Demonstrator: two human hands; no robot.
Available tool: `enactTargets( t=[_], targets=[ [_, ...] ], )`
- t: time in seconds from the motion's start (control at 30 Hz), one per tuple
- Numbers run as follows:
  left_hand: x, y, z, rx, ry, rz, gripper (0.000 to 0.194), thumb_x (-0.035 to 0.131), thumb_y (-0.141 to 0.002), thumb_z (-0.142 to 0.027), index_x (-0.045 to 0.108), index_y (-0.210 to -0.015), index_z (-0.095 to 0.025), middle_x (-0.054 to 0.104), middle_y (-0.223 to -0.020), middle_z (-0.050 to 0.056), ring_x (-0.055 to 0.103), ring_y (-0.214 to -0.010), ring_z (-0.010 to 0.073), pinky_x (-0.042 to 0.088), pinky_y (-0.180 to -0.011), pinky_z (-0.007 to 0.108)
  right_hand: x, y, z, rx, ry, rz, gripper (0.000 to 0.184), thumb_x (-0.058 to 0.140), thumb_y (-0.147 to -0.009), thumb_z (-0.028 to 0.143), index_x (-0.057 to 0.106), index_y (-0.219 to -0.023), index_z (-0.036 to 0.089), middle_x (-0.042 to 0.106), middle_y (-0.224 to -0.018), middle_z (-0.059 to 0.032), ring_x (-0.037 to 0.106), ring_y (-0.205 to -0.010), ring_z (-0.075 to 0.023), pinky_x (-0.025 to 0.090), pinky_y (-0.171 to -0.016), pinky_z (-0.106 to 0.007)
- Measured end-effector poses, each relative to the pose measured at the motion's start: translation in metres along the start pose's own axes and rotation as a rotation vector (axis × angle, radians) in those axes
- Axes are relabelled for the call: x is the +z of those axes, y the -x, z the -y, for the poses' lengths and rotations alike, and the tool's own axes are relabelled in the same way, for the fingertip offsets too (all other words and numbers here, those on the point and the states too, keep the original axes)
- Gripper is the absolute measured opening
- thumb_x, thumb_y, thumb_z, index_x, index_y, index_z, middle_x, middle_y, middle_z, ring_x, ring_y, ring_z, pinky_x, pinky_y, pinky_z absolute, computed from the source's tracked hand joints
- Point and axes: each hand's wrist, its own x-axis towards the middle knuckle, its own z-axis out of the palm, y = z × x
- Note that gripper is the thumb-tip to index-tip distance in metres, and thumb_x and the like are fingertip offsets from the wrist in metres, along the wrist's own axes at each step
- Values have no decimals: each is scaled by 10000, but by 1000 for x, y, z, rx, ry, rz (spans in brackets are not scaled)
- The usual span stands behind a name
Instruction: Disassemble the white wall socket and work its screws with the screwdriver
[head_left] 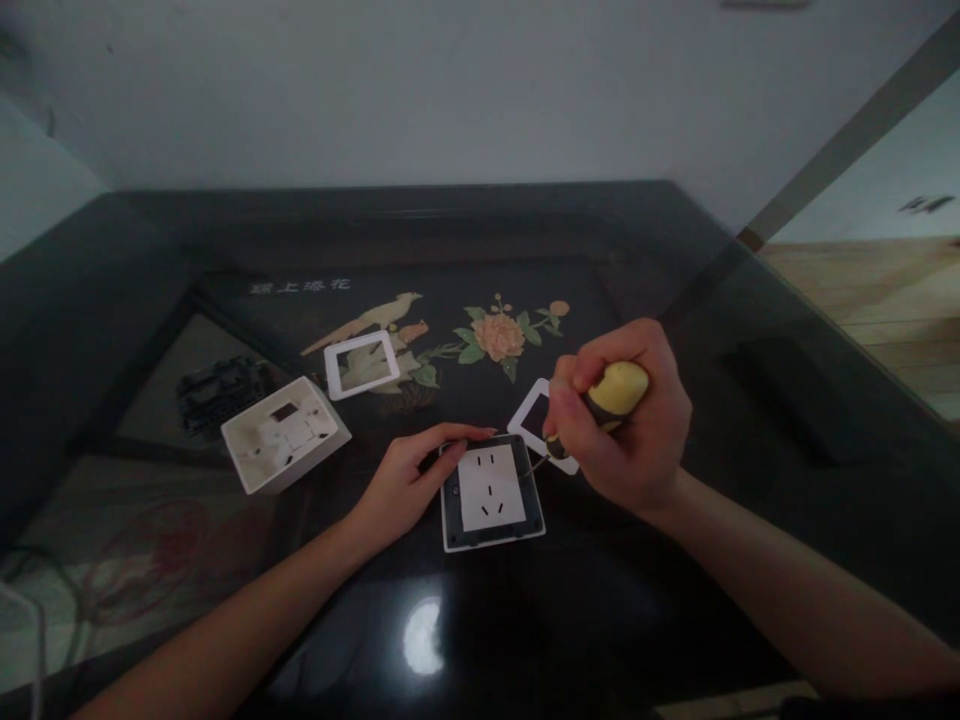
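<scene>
Firmly, the right hand (637, 455) clenched a yellow screwdriver (622, 388), its shaft angling to the socket (476, 490) below-left of that fist; the left hand (409, 480) pinched its upper edge. Probably light, stiff and slick, it suited a rim hold.

Both bare forearms angle inward from where I'm standing. Left hand (409, 475) low, fingers extended, thumb just beside them. Right hand (634, 435) fisted, thumb wrapped in.
</scene>
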Motion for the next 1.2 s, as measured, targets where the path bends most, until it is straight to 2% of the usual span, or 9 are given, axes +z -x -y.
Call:
enactTargets(
  t=[0.37,0.5,0.6,0.7,0.77,0.87,1.0,1.1,1.2],
  targets=[
    [1,-1,2,23,-22,-6,266,484,-952,-218,713,-1088,-219,758,-1112,31,712,-1002,212,562,-901,341,0,0,0,-76,-41,108,190,649,-826,168,539,-900,303,567,-730,67,527,-505,-103,414,-468,-261],
    [1,0,2,20,6,-4,264,480,-955,-224,709,-1083,-210,751,-1145,40,709,-1026,223,568,-889,344,-1,-5,-4,-57,-122,291,160,616,-844,168,533,-917,283,547,-750,57,517,-518,-98,401,-464,-248],
    [1,0,1,19,9,-2,256,481,-952,-213,709,-1067,-206,748,-1155,44,715,-1002,223,572,-886,359,-3,-9,-9,-60,-249,446,94,613,-881,301,532,-919,271,539,-764,43,535,-532,-105,402,-451,-244],
    [2,0,3,27,16,-4,254,479,-956,-207,703,-1074,-209,748,-1153,39,715,-1000,216,567,-900,360,-6,-15,-5,-35,-294,528,176,542,-933,449,532,-931,274,537,-766,34,545,-562,-123,415,-476,-261],
    [2,0,3,33,25,-4,256,479,-956,-204,702,-1084,-212,747,-1156,34,708,-1023,218,562,-913,357,-9,-20,4,-61,-228,549,197,512,-953,457,542,-913,267,552,-776,25,565,-614,-137,445,-530,-275],
    [2,-1,2,31,37,1,264,477,-953,-207,705,-1086,-202,748,-1150,41,701,-1043,233,563,-917,375,-15,-28,25,-110,40,563,110,597,-919,346,587,-878,243,610,-801,14,606,-709,-149,493,-633,-274],
    [2,-1,-1,34,28,-1,269,465,-948,-193,706,-1069,-184,753,-1131,58,710,-1013,229,572,-904,382,-20,-27,51,-120,380,467,150,650,-893,301,623,-1032,251,713,-937,-4,665,-733,-161,510,-623,-259],
    [2,0,1,47,19,-14,257,471,-952,-189,704,-1061,-189,756,-1115,41,709,-1011,217,567,-915,363,-19,-19,60,-156,526,417,119,576,-943,345,656,-943,257,698,-763,-4,645,-633,-175,456,-527,-283],
    [3,2,2,43,21,-20,249,486,-962,-198,697,-1093,-216,750,-1120,2,699,-1040,207,553,-937,332,-14,-13,65,-202,573,390,282,525,-960,436,668,-802,251,630,-626,-6,596,-575,-178,427,-512,-303]
  ],
)
